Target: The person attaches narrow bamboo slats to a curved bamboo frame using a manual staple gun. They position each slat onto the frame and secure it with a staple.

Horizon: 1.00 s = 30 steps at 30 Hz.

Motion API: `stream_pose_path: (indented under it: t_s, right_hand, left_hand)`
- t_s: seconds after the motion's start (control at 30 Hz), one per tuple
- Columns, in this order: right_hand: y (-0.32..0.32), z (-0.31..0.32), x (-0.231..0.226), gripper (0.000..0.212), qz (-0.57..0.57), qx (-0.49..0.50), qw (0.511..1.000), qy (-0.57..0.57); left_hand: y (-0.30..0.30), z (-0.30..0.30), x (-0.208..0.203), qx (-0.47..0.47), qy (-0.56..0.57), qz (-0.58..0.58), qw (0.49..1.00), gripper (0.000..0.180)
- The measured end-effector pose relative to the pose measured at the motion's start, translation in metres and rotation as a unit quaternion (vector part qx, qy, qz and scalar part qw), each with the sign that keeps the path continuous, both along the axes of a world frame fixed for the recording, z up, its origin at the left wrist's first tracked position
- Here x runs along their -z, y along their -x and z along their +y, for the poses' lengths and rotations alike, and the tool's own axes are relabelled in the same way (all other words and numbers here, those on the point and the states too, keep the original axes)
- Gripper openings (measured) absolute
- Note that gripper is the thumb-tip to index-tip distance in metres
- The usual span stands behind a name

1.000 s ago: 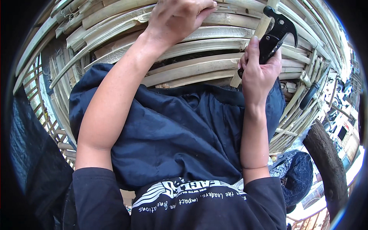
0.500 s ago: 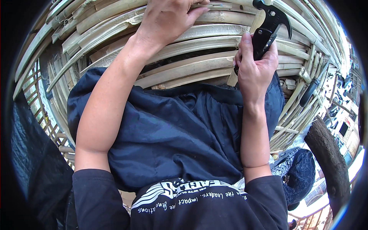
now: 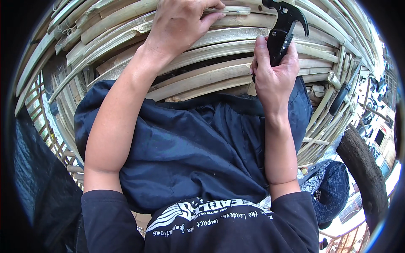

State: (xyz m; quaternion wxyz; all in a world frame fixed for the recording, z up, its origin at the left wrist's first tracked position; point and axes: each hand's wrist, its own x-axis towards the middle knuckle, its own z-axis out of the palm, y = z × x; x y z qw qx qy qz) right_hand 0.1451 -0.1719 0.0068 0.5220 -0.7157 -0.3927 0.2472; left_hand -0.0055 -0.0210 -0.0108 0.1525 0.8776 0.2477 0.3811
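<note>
My left hand (image 3: 179,25) is at the top of the head view, over a bed of split bamboo slats (image 3: 202,84). Its thumb and fingers pinch a narrow bamboo strip (image 3: 236,10), whose end sticks out to the right. To the right of it, my right hand (image 3: 276,80) wraps around the handle of a black claw hammer (image 3: 283,31). The hammer's head points up and away from me, and its curved claw faces right. There is a gap between the hammer and the strip. Part of my left fingers runs close to the upper edge of the picture.
A knife with a black handle (image 3: 340,99) lies on the slats at the right. Beyond it stands a thick brown log (image 3: 363,173). Dark patterned cloth (image 3: 333,189) shows at the lower right, and a black sheet (image 3: 42,177) hangs at the left by a bamboo lattice.
My right hand has shifted a little left with the hammer, nearer the strip. My left hand has moved slightly left and down, and more of the strip's end now shows.
</note>
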Motion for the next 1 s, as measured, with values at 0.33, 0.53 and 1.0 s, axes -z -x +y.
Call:
stream_pose_path:
  t_s: [0.33, 0.53, 1.0]
  right_hand:
    - [0.004, 0.0, -0.002, 0.022, -0.008, -0.01, 0.999, 0.03]
    - [0.004, -0.001, -0.001, 0.022, -0.013, -0.016, 0.999, 0.046]
    - [0.011, 0.001, -0.008, 0.021, -0.118, -0.06, 0.989, 0.065]
  left_hand:
    - [-0.001, 0.001, -0.004, -0.011, 0.004, 0.014, 1.0, 0.008]
    - [0.0, 0.003, 0.002, -0.009, -0.014, 0.009, 1.0, 0.009]
    - [0.002, 0.001, -0.004, -0.011, -0.008, 0.025, 1.0, 0.01]
